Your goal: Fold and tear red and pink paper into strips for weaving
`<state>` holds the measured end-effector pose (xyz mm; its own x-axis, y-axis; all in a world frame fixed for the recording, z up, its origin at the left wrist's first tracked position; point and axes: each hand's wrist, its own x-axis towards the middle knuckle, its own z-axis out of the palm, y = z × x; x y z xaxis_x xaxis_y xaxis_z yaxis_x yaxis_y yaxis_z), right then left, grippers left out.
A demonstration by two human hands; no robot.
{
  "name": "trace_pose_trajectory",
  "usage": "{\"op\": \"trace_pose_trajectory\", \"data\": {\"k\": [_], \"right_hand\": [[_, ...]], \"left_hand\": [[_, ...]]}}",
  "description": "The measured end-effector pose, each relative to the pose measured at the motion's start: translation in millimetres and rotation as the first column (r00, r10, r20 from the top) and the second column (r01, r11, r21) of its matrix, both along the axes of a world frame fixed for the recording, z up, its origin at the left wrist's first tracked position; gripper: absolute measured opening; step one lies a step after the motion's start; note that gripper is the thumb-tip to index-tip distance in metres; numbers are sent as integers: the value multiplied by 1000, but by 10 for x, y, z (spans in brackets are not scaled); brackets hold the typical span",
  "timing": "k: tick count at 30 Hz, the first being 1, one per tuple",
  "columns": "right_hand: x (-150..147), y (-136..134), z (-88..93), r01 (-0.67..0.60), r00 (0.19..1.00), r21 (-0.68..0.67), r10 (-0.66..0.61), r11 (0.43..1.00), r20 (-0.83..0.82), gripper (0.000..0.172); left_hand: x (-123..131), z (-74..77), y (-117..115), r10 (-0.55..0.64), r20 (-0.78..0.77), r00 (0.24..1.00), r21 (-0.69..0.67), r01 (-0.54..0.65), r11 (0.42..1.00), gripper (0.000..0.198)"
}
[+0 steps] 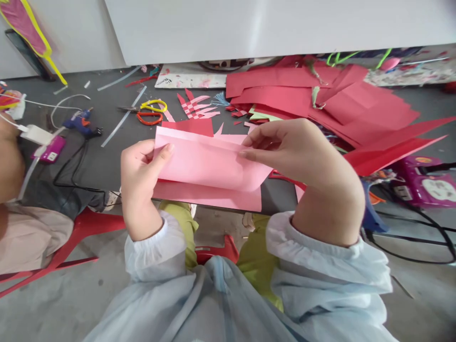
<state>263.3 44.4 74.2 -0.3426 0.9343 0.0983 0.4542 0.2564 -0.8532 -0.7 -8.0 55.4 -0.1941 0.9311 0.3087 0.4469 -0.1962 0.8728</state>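
Between my two hands a folded sheet of pink paper (pixel 206 164) is held up above the table edge. My left hand (pixel 142 166) pinches its left end, thumb on the front face. At the right end, my right hand (pixel 278 147) grips the upper edge between thumb and fingers. Beneath it lie another pink sheet (pixel 228 198) and a piece of red paper (pixel 188 127). Beyond the held paper rests a woven pink-and-red paper piece (pixel 194 107) with loose strips. Scissors with yellow and orange handles (pixel 151 111) lie open to its left.
A stack of red paper (pixel 278 95) spreads over the back right. Blue glue guns (pixel 80 121) and cables lie on both sides, with a purple box (pixel 423 183) at right. Another person's arm (pixel 10 156) and a red stool (pixel 89 232) are at left.
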Motion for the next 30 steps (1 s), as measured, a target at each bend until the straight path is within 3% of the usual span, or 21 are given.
{"op": "trace_pose_trajectory", "data": {"k": [4,12,14,16,19,26,30], "right_hand": [[118,45,-24,-28,998,-38,26,999,-53,10],[218,83,-9,20,997,31,-17,999,-78,7],[217,87,-22,3,997,35,0,999,-82,6],[207,92,-42,-21,997,26,23,999,-76,5],[179,96,-67,-23,996,26,25,999,-88,4],[73,132,-128,78,929,10,-69,997,-363,17],[59,203,-220,43,916,-71,-68,997,-396,21]], "left_hand": [[-34,-58,2,116,99,988,131,-129,983,31],[-78,-51,-29,105,149,983,90,-119,989,19],[-87,-53,-36,110,171,979,86,-126,988,29],[-96,-61,-38,133,195,972,123,-159,980,37],[-117,-84,-33,169,188,968,201,-206,958,28],[-150,-139,11,268,220,938,226,-317,921,23],[-102,-120,15,217,307,926,237,-296,925,16]]}}
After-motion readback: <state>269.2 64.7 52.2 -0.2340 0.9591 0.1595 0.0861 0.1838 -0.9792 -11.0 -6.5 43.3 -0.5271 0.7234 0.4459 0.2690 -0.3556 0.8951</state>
